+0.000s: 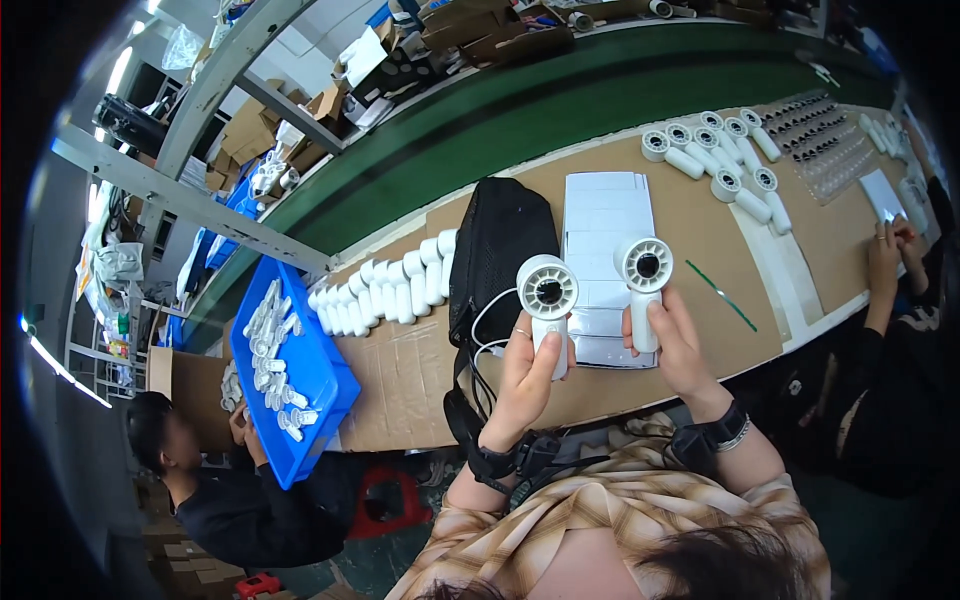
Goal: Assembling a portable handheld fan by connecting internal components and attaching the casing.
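My left hand (524, 376) is closed round the handle of a white handheld fan (547, 291), its thumb on the front of the handle. A second white handheld fan (645, 268) is in my right hand (678, 345), also gripped by the handle. Both fans stand upright side by side, a little apart, their round grilles with dark centres facing me. Beneath them on the table lie white sheets (603, 212), partly covered by the fans. Just left of these is a black bag (505, 235), and a white cable (490, 313) runs beside the left fan.
White fans stand in a row (385, 288) on the cardboard-covered table (405, 385); several more (735, 165) lie far right. A blue tray (335, 395) of white parts is at left, beside a seated co-worker (270, 510). Another person's hands (893, 250) work at right. A green strip (722, 296) lies nearby.
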Tool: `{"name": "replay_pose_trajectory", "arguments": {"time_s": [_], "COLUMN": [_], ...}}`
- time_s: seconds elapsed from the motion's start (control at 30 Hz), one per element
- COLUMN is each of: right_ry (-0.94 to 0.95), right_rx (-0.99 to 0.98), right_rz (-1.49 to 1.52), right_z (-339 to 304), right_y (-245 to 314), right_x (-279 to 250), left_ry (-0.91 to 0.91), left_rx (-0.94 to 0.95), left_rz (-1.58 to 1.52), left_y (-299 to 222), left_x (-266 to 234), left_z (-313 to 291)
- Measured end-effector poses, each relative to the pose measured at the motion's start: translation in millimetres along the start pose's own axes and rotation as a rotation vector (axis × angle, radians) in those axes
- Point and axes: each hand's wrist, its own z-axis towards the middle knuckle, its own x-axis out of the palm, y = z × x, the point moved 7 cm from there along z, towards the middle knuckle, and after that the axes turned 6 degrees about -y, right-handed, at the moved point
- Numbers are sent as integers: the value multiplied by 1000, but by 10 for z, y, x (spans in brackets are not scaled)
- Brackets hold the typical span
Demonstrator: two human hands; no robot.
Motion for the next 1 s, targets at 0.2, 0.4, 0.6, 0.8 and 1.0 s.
{"name": "replay_pose_trajectory", "arguments": {"time_s": [0.2, 0.4, 0.6, 0.8, 1.0], "right_ry": [56, 59, 186, 352, 585], "right_rx": [-52, -18, 120, 486, 452], "right_rz": [-59, -68, 212, 1078, 1438], "right_z": [-70, -103, -58, -120, -121], "right_y": [82, 79, 20, -22, 139], "right_x": [26, 46, 76, 193, 320], "left_ry": [11, 32, 257, 613, 791], "left_rx": [35, 3, -142, -104, -69], "left_rz": [-29, -133, -741, -1618, -1827], "left_y": [-71, -90, 19, -164, -359], "left_x": [48, 71, 100, 116, 98], "left_z": [-40, -43, -79, -144, -212]}}
